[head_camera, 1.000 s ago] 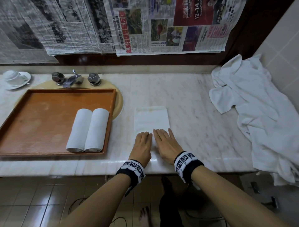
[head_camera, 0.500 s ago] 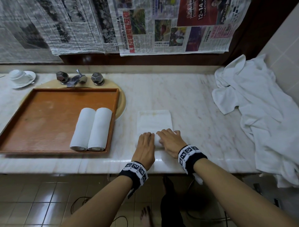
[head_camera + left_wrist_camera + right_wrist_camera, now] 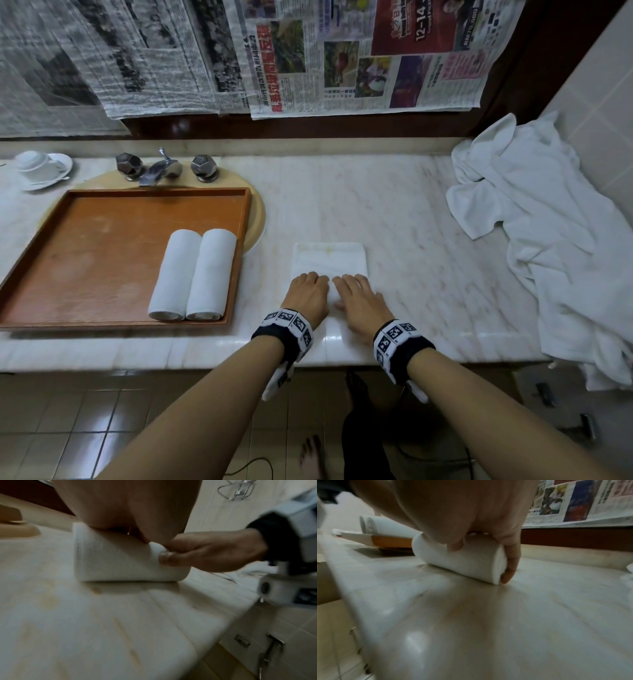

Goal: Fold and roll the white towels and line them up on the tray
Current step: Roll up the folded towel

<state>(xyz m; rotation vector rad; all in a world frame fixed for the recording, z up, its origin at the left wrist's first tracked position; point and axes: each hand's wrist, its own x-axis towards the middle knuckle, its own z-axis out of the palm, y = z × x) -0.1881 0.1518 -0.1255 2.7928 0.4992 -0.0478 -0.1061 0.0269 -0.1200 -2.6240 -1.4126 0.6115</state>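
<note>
Since the earlier frame both hands had rolled the towel (image 3: 329, 261) farther along the surface (image 3: 411, 219), right of the tray (image 3: 102, 260); left hand (image 3: 307, 295) and right hand (image 3: 363, 303) curled over the roll, which needed even, firm pressure to stay tight.

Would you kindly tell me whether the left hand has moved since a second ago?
Yes. The left hand has moved forward along the towel, away from the counter's front edge.
</note>
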